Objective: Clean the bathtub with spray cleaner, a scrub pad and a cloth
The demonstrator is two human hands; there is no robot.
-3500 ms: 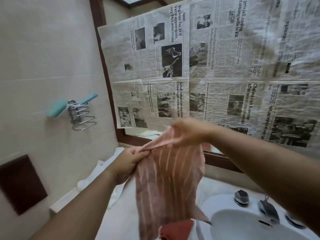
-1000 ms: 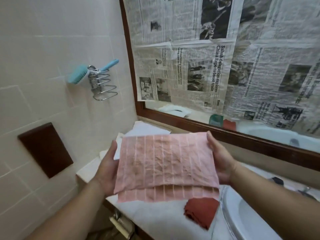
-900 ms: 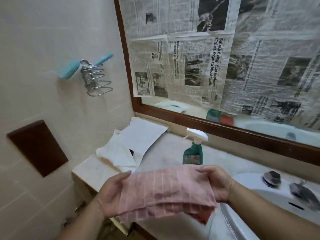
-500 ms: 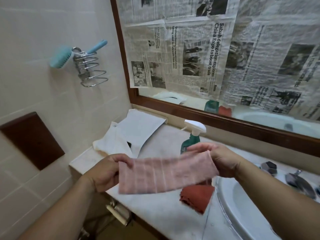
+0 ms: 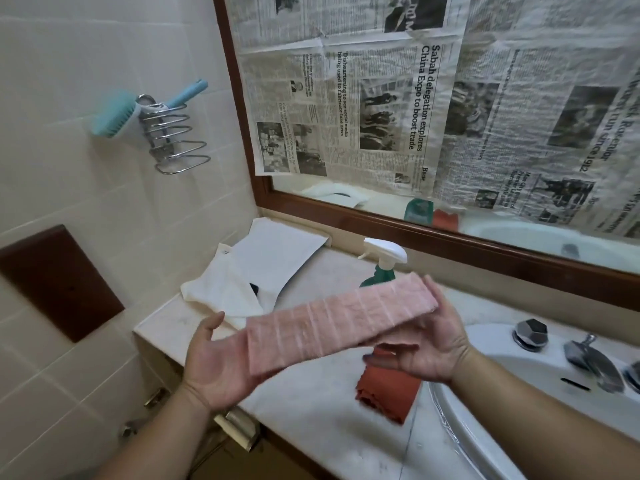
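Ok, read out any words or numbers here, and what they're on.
"Sabah delegation explores China Expo to boost trade": newspaper on the mirror.
"Disheartening to see social media being used to fabricate fake news": same sheet.
"Home": same sheet.
"run since 1912": sheet to its right.
Body text too small; spray bottle label hidden.

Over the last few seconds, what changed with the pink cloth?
The pink cloth, first hanging open, was folded to a narrow strip; the left hand and right hand released their pinch, now carrying it on open palms. Spray bottle and red pad unmoved.
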